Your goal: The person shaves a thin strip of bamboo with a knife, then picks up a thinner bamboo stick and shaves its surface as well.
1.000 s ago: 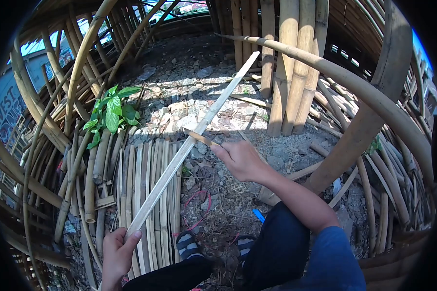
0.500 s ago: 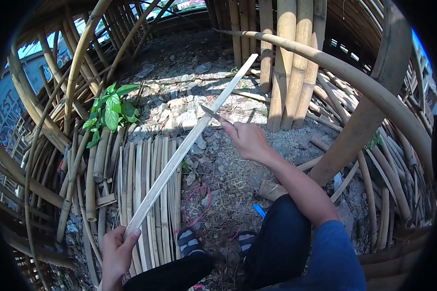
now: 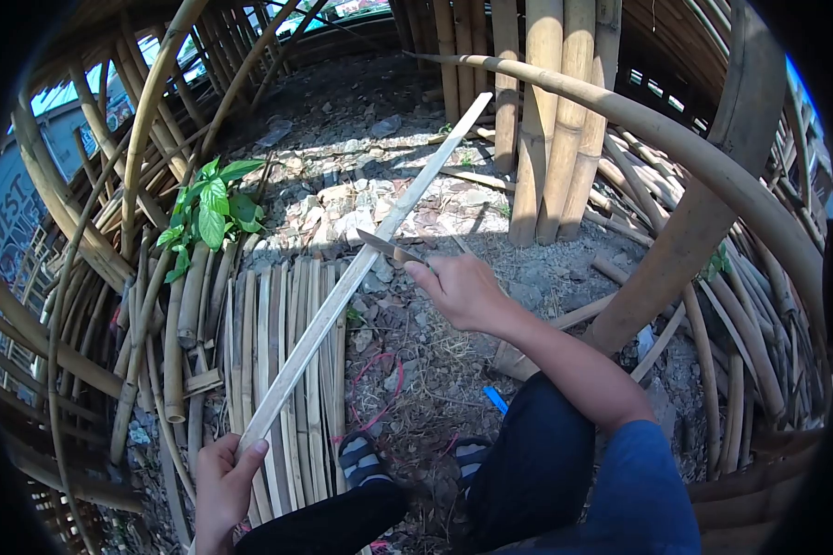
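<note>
- The left hand (image 3: 222, 486) is closing around the near part of a long wooden strip (image 3: 324, 319), thumb lying along it; this grip is probably keeping the strip steady and angled away from the body.
- The right hand (image 3: 463, 291) is gripping a knife (image 3: 389, 247), its fingers mostly wrapping the handle from sight; the blade is crossing the strip beyond its middle, seemingly so that the edge is meeting the wood well apart from the left hand; whether it is biting in, I cannot tell.
- The strip is slanting up between the feet and the sunlit rubble (image 3: 342, 199), its far end pointing toward upright bamboo poles (image 3: 537, 139).
- More strips (image 3: 310, 416) are lying side by side beneath it, perhaps for easy reach; a leafy plant (image 3: 215, 203) is standing beyond them.
</note>
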`<state>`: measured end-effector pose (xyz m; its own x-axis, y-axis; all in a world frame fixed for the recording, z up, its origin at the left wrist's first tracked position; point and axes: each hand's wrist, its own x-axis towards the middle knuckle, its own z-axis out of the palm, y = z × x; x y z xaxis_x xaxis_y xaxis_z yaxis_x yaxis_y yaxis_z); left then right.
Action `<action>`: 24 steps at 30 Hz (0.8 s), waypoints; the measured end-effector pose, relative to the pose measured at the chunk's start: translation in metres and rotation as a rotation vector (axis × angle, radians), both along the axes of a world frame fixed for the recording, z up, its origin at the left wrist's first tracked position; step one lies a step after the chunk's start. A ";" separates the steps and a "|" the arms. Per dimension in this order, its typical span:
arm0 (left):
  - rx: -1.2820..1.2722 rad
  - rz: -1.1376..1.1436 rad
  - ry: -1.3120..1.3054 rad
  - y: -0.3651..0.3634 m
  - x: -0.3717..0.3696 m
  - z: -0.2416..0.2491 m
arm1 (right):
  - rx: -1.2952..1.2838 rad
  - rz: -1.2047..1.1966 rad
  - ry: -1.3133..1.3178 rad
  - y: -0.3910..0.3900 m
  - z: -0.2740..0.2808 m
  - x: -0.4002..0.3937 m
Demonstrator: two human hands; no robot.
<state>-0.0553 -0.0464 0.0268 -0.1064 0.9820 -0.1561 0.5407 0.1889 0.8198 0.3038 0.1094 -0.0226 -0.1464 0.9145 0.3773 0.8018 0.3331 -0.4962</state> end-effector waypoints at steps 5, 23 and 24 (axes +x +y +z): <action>-0.007 -0.025 0.045 0.000 -0.004 -0.001 | 0.051 -0.071 -0.073 0.011 0.006 0.010; -0.025 0.002 0.021 0.002 -0.003 -0.006 | 0.011 -0.022 0.030 0.003 -0.003 0.011; -0.023 0.002 0.021 0.002 -0.003 -0.006 | -0.025 -0.034 -0.006 0.000 0.001 0.010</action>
